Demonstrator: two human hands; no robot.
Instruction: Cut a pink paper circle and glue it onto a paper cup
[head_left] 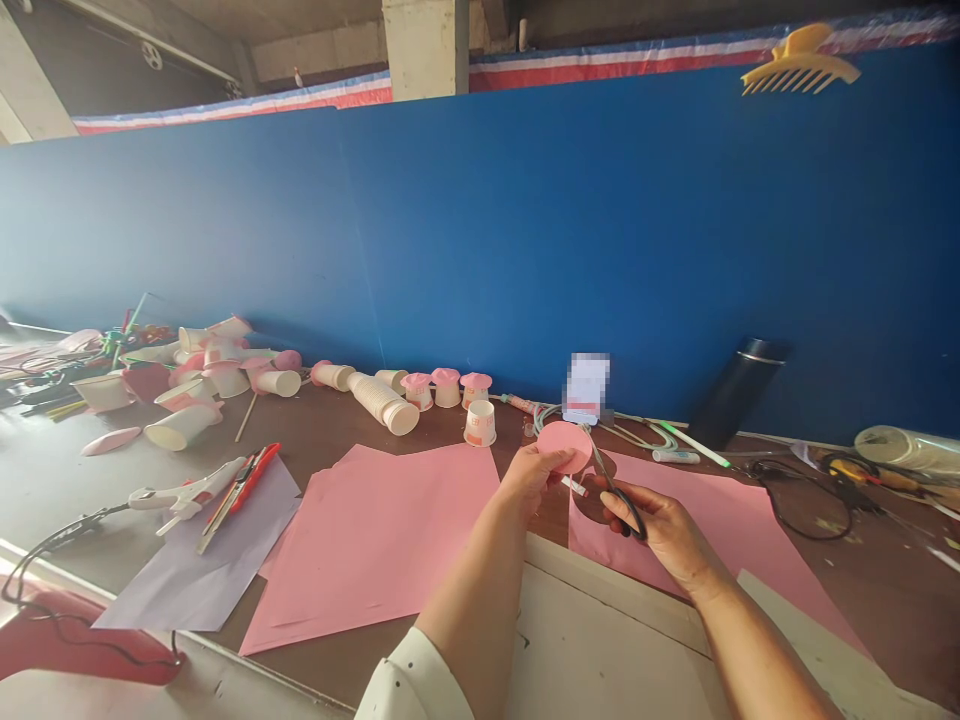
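Note:
A round pink paper disc (564,443) is pinched in my left hand (536,475), thumb on top. My right hand (652,515) has its fingers in the handles of black-handled scissors (628,508), whose blades point up beside the disc's right edge. Whether the blades touch the disc I cannot tell. Under my right hand lies a pink sheet (720,510) with rounded cut-outs along its left edge. Behind my left hand stands an upside-down white paper cup (480,424). Beyond it are three cups with pink paper caps (445,388).
Left of my arms lie pink sheets (375,540), a purple sheet (217,560), a glue gun (184,495) and a red utility knife (240,495). A cup stack (382,403) and loose cups (184,425) lie behind. A black bottle (739,395) leans against the blue partition (600,220); cables (810,500) lie right.

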